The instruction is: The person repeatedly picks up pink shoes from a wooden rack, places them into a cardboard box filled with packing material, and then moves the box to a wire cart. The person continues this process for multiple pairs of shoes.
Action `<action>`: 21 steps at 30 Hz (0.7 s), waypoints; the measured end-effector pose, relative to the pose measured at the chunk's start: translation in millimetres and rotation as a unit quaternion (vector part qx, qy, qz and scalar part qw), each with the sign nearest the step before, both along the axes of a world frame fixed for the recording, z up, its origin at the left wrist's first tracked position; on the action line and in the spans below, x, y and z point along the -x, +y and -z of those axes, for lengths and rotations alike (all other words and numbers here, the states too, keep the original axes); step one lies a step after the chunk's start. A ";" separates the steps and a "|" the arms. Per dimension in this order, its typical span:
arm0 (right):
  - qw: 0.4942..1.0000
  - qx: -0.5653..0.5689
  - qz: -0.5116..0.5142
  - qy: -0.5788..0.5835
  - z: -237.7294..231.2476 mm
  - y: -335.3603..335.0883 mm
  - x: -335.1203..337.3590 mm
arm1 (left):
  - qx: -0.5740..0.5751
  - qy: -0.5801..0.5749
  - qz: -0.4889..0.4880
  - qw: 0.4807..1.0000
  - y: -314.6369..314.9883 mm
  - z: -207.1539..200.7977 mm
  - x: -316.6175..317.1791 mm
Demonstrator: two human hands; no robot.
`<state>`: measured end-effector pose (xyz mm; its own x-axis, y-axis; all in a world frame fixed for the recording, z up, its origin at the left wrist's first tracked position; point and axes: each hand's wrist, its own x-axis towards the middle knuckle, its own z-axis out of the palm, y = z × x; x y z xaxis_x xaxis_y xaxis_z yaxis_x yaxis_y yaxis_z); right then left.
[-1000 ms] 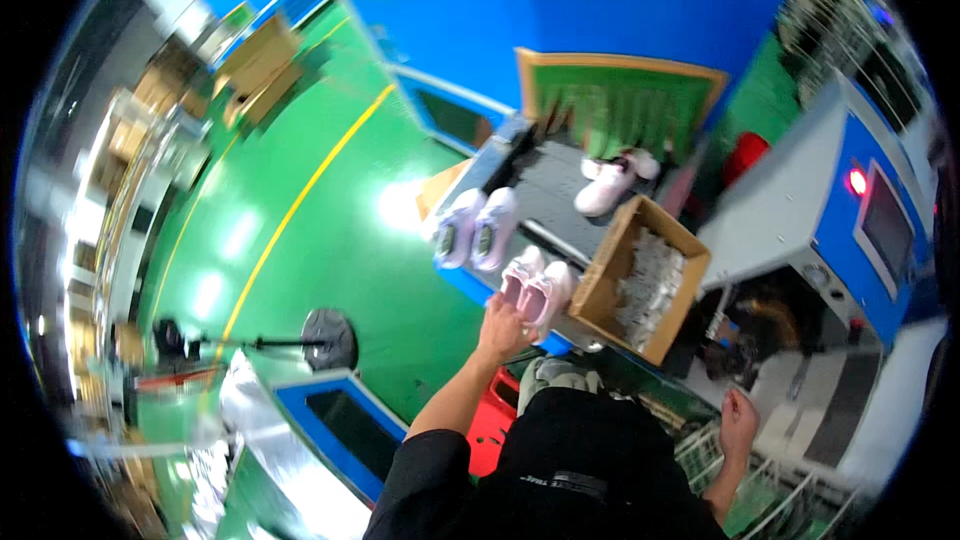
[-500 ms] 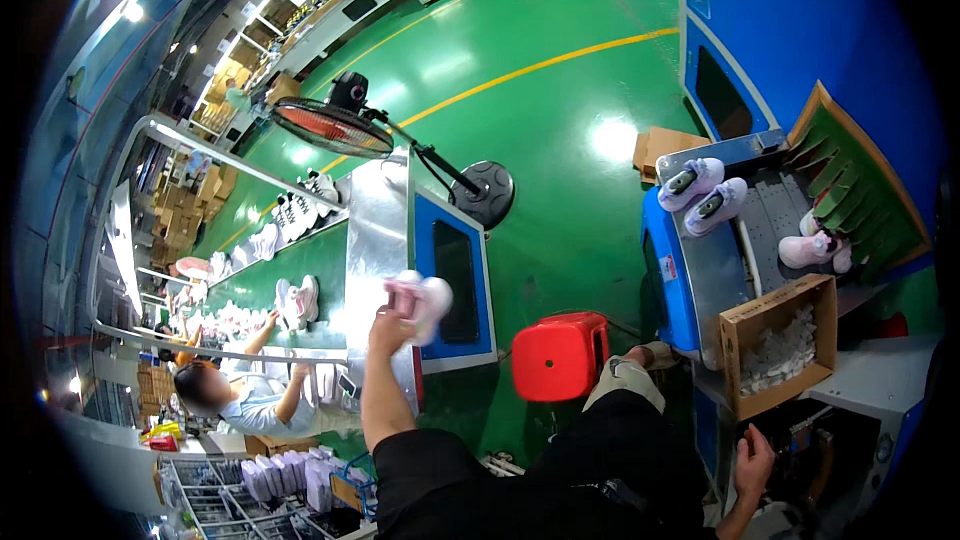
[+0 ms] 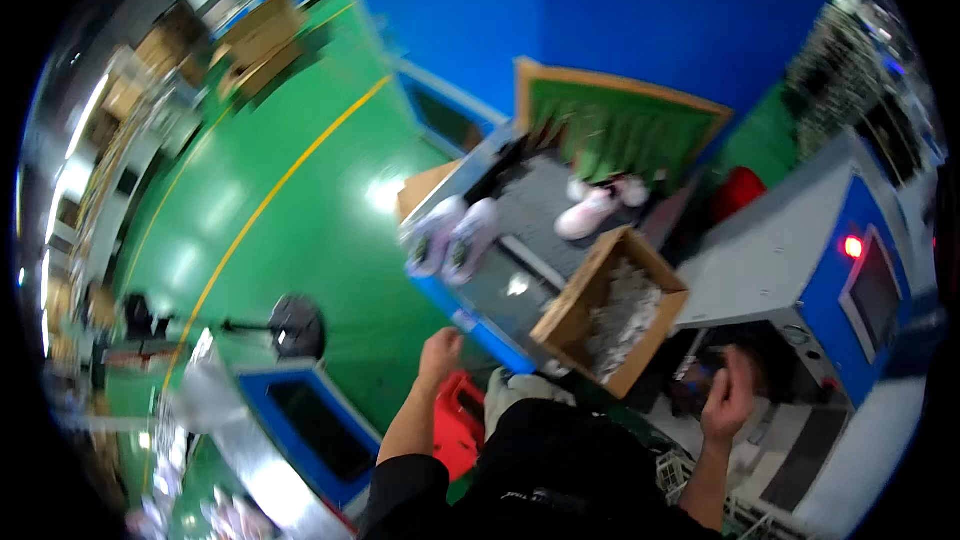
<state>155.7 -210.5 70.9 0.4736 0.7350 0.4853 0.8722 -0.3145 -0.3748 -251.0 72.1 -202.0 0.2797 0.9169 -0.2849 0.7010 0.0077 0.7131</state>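
My left hand [image 3: 440, 356] is in front of the blue-edged bench, above the red stool [image 3: 456, 430]. Its fingers look curled and no object shows in them, though motion blurs it. My right hand [image 3: 729, 398] hangs with fingers stretched out and holds nothing, beside the dark opening of a grey and blue machine [image 3: 760, 240]. A pair of pale lilac shoes [image 3: 470, 240] stands on the bench edge. Pink-white shoes [image 3: 588, 213] lie deeper in, before the green strip curtain [image 3: 620, 130]. An open cardboard box [image 3: 560, 328] with crumpled whitish pieces is between my hands.
A metal-topped conveyor end with a blue side panel [image 3: 352, 395] is at lower left, with blurred shoes beyond. The fan's round black base [image 3: 297, 328] rests on the green floor. A red light [image 3: 852, 247] glows on the machine at right.
My view has swung right, toward the bench and machine. The pale pink-white shoes held in my left hand are gone from it. My right hand stays open.
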 end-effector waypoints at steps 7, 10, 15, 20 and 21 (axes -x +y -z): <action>0.920 -0.077 0.244 -0.297 -29.8 18.6 -97.6 | -0.035 -0.083 0.232 0.969 143.0 9.0 -338.5; 0.893 -0.055 0.259 -0.364 -12.2 16.2 -119.5 | -0.055 -0.084 0.227 0.969 168.9 15.0 -412.8; 0.859 -0.111 0.282 -0.412 7.7 18.0 -130.8 | -0.138 0.031 0.174 0.975 156.3 22.2 -458.1; 0.859 -0.106 0.270 -0.422 8.2 23.5 -133.5 | -0.084 -0.040 0.160 0.983 173.6 -2.6 -392.1; 0.861 -0.106 0.265 -0.421 5.4 25.7 -133.3 | -0.086 -0.033 0.149 0.985 175.0 -14.0 -374.9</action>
